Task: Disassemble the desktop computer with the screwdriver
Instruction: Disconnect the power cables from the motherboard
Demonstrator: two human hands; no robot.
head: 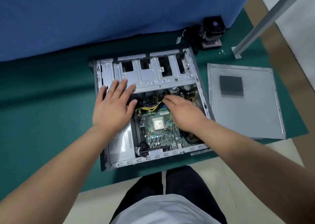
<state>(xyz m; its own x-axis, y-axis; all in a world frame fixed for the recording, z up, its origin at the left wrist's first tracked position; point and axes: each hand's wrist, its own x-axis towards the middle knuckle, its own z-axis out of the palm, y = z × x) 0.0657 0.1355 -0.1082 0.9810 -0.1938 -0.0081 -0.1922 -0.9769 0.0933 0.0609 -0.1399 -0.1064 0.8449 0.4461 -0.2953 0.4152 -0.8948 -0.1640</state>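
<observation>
An open desktop case (201, 94) lies flat on the green mat. Inside it the green motherboard (162, 135) shows a bare silver processor (158, 124). My left hand (112, 106) rests flat with spread fingers on the metal drive cage (153, 75). The fingers of my right hand (184, 113) reach under the cage edge among the yellow and black cables (150, 107); whether they grip anything is hidden. No screwdriver is visible.
The removed grey side panel (243, 101) lies to the right of the case. A cooler with fan (211, 32) and small screws (222, 51) sit at the back right. A blue partition (102, 16) stands behind, a metal post (265, 21) at the right.
</observation>
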